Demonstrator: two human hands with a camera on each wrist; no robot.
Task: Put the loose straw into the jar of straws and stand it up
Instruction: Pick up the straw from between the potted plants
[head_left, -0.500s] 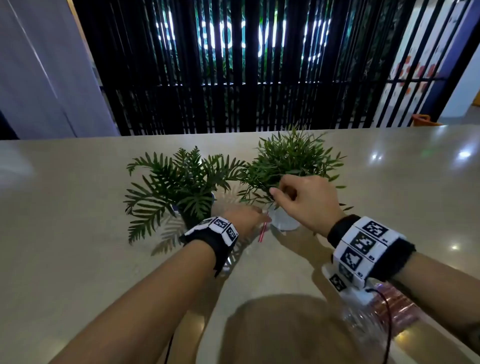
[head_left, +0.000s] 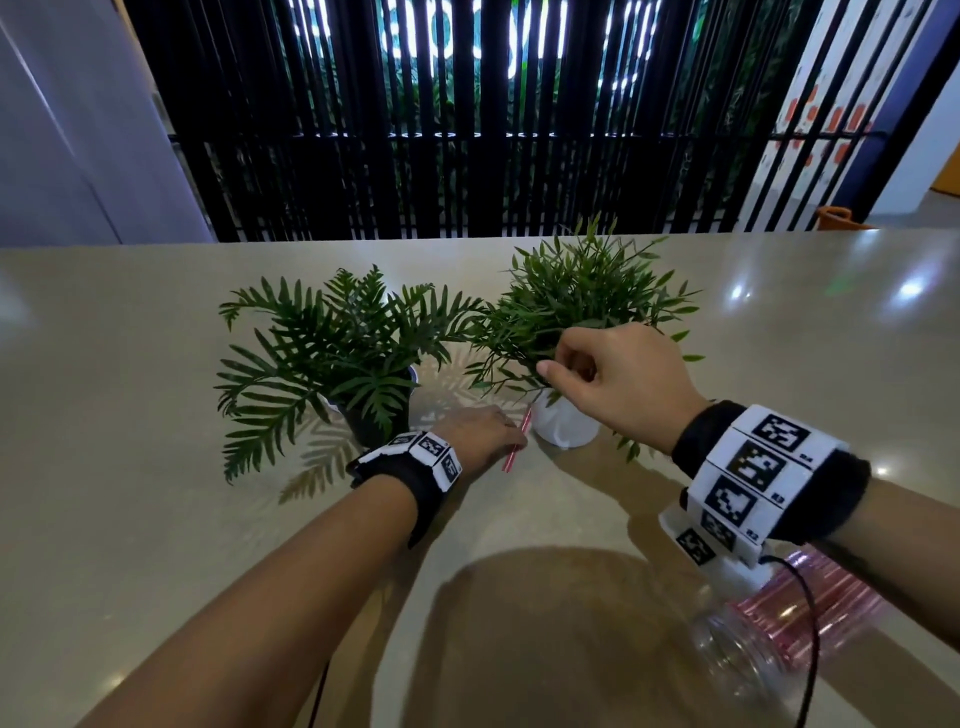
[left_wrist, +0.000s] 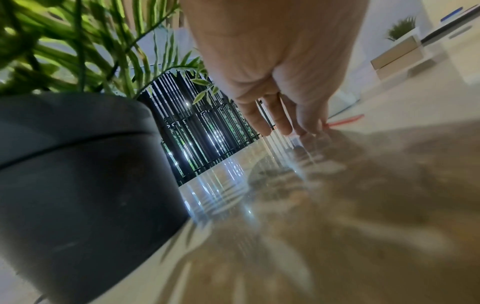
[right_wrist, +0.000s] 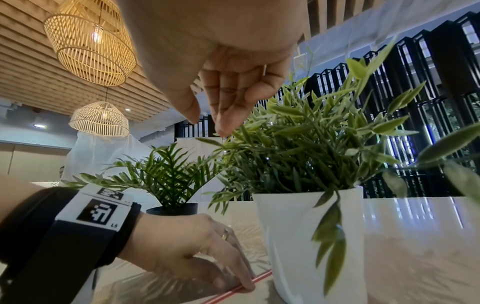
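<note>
Countertop (head_left: 156, 519), glossy beige stone, fills the head view; at 12 o'clock on it the left hand (head_left: 480, 434) lies low with fingers stretched flat onto the thin red-and-white striped straw (head_left: 517, 441), which lies just left of the white plant pot (head_left: 563, 428). The right hand (head_left: 615, 382) hangs above that pot among its leaves, fingers loosely curled, holding nothing. The clear plastic jar of pink straws (head_left: 789, 618) lies on its side at 4 o'clock, under the right wrist. From the left wrist, straight fingers (left_wrist: 280, 117) press down at the counter, the straw (left_wrist: 345, 121) poking out at 3 o'clock, a dark grey pot (left_wrist: 78, 174) at 9 o'clock. From the right wrist, the left fingertip (right_wrist: 246, 284) rests on the straw (right_wrist: 259, 277) beside the white pot (right_wrist: 298, 236).
</note>
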